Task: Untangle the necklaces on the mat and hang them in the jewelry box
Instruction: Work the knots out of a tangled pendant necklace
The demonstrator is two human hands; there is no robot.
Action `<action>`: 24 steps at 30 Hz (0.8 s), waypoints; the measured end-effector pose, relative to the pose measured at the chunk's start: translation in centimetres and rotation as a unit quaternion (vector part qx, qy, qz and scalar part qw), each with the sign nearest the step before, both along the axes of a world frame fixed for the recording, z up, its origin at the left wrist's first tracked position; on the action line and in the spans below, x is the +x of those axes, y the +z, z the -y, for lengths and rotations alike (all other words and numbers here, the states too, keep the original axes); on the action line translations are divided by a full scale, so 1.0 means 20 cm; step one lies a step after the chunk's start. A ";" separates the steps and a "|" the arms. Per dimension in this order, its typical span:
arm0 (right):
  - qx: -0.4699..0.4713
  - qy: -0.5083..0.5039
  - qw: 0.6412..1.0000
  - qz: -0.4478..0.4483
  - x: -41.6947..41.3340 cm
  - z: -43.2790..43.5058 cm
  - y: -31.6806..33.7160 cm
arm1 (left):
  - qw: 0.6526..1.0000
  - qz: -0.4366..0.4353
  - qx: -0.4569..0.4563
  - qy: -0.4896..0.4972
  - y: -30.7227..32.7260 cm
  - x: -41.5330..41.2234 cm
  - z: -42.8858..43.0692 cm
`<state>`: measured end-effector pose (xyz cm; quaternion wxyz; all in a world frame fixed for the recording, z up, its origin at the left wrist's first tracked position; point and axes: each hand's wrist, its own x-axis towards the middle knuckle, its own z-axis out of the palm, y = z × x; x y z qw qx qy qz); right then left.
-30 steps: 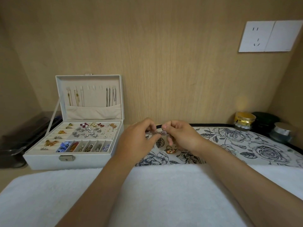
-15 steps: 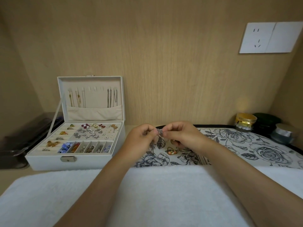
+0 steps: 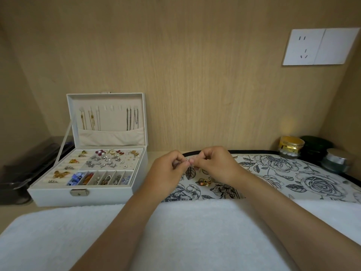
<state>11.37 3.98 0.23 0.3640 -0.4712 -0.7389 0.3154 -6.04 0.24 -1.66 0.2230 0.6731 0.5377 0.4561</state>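
My left hand (image 3: 169, 171) and my right hand (image 3: 214, 165) meet above the floral mat (image 3: 293, 177), fingertips pinched together on a thin silvery necklace (image 3: 188, 160); most of the chain is hidden inside the fingers. A small gold and orange jewelry piece (image 3: 204, 182) lies on the mat just below my right hand. The white jewelry box (image 3: 82, 196) stands open at the left, its raised lid (image 3: 106, 118) holding gold chains on the left hooks and dark chains on the right hooks, with bare hooks between them.
Several small jars stand at the back right: a gold one (image 3: 291, 146), a dark one (image 3: 314, 147), a silver-lidded one (image 3: 337, 160). A white towel (image 3: 175, 241) covers the near edge. A dark tray (image 3: 23, 169) sits left of the box. A wall socket (image 3: 320, 46) is high right.
My hands have closed together: the necklace was stretched between them a second ago and is now bunched at the touching fingertips. Both hands have shifted slightly.
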 end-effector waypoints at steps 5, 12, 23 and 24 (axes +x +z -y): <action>-0.039 0.023 0.999 -0.018 -0.02 0.01 -0.01 | 0.995 0.088 -0.051 -0.004 0.00 0.03 0.00; -0.107 0.044 0.987 -0.114 0.01 0.02 0.02 | 0.965 0.209 -0.139 -0.072 0.04 0.01 0.02; -0.159 0.111 0.970 -0.145 -0.02 0.05 0.02 | 0.975 0.183 -0.111 -0.056 0.07 0.01 0.04; -0.160 0.111 0.970 -0.145 -0.02 0.05 0.02 | 0.974 0.182 -0.124 -0.060 0.08 0.00 0.04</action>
